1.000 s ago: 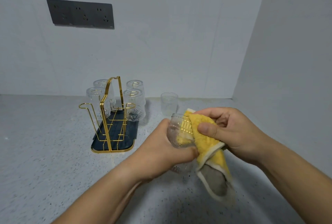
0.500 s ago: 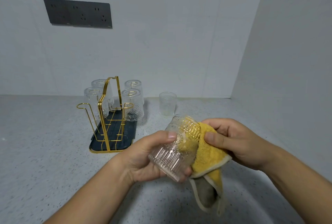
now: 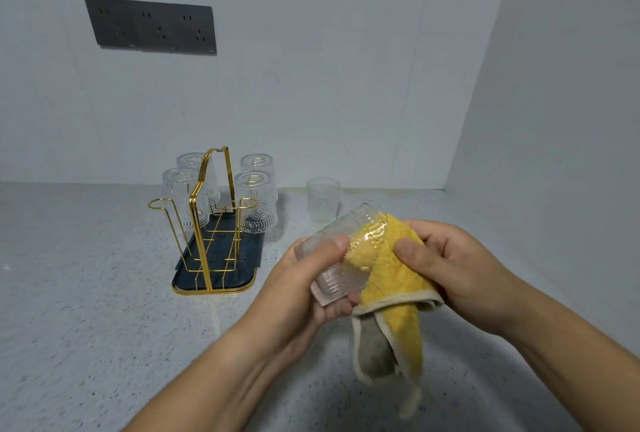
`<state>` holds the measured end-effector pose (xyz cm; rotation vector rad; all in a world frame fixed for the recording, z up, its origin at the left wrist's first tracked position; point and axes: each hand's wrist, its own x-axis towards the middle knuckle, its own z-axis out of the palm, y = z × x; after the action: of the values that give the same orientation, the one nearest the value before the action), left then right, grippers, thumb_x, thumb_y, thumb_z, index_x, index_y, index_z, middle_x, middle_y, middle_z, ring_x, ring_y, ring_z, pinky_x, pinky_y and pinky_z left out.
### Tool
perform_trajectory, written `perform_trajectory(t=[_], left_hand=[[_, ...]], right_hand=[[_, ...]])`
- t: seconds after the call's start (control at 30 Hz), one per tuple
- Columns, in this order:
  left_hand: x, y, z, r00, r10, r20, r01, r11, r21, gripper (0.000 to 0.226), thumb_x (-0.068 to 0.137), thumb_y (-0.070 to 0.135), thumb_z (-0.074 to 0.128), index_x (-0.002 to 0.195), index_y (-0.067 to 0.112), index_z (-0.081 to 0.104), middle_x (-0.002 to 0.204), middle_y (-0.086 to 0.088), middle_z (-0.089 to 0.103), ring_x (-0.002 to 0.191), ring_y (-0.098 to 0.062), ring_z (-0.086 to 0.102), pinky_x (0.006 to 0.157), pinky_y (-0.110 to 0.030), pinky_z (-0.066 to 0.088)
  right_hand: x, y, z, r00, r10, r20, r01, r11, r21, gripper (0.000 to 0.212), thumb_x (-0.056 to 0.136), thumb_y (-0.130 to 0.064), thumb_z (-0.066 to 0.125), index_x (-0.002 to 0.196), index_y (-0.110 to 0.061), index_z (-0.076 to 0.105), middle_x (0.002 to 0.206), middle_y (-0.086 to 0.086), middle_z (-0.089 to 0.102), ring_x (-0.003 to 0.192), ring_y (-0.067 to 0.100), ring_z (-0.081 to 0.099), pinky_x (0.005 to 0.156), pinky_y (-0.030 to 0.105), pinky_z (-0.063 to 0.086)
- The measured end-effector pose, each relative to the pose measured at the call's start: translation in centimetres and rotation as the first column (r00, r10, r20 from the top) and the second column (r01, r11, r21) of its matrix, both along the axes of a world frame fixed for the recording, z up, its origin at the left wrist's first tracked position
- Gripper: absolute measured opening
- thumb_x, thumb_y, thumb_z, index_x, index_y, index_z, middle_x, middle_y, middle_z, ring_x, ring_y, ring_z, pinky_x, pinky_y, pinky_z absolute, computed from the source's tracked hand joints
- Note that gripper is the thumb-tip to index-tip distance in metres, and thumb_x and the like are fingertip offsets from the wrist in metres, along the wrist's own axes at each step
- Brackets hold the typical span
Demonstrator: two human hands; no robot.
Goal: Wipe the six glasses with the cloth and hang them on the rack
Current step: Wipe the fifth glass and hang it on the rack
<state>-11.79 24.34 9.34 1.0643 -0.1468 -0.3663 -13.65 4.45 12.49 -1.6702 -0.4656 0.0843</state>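
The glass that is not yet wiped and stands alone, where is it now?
In the head view the lone glass stands upright on the counter near the back wall, right of the gold rack, just behind the glass in hand.

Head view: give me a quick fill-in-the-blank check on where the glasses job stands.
1. ____ glasses hang upside down on the gold rack.
2. The left hand holds a ribbed ____.
3. The right hand presses the ____ cloth into it.
4. One glass stands upright ____ the rack.

Missing: four; glass; yellow; beside
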Motion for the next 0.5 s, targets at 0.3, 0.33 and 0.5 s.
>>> perform_trajectory(t=[0.3, 0.33, 0.5], left_hand=[[0.9, 0.6, 1.2, 0.945, -0.190, -0.265, 0.223, 0.970, 0.098, 0.054, 0.094, 0.058, 0.056, 0.094, 0.007, 0.074, 0.068, -0.014, 0.061, 0.036, -0.018, 0.053, 0.029, -0.016, 0.036], [0.7, 0.4, 0.9, 0.983, -0.100, -0.151, 0.130, 0.970, 0.204, 0.055, 0.095, 0.061, 0.054, 0.100, 0.009, 0.071, 0.065, -0.011, 0.060, 0.038, -0.018, 0.051, 0.033, -0.018, 0.035], [0.0, 0.5, -1.1, 0.849, 0.058, 0.526, -0.322, 0.845, 0.427, 0.044, 0.089, 0.071, 0.055, 0.108, 0.033, 0.048, 0.070, 0.014, 0.062, 0.056, -0.002, 0.052, 0.054, -0.019, 0.041]], right_hand=[[-0.8, -0.3, -1.1, 0.996, 0.092, -0.009, -0.091, 0.965, -0.245, 0.021, 0.097, -0.029, 0.058, 0.103, -0.014, 0.072, 0.093, -0.006, 0.076, 0.088, 0.009, 0.071, 0.077, 0.021, 0.055], [-0.9, -0.2, -1.8, 0.999, 0.054, -0.005, -0.054, 0.971, -0.232, 0.023, 0.098, -0.029, 0.057, 0.102, -0.012, 0.071, 0.093, -0.002, 0.075, 0.088, 0.012, 0.072, 0.077, 0.025, 0.056], [-1.2, 0.6, -2.9, 0.988, 0.003, -0.155, 0.015, 0.993, 0.114, 0.051, 0.087, -0.052, 0.072, 0.113, -0.008, 0.074, 0.112, 0.020, 0.075, 0.101, 0.031, 0.073, 0.087, 0.036, 0.060]])
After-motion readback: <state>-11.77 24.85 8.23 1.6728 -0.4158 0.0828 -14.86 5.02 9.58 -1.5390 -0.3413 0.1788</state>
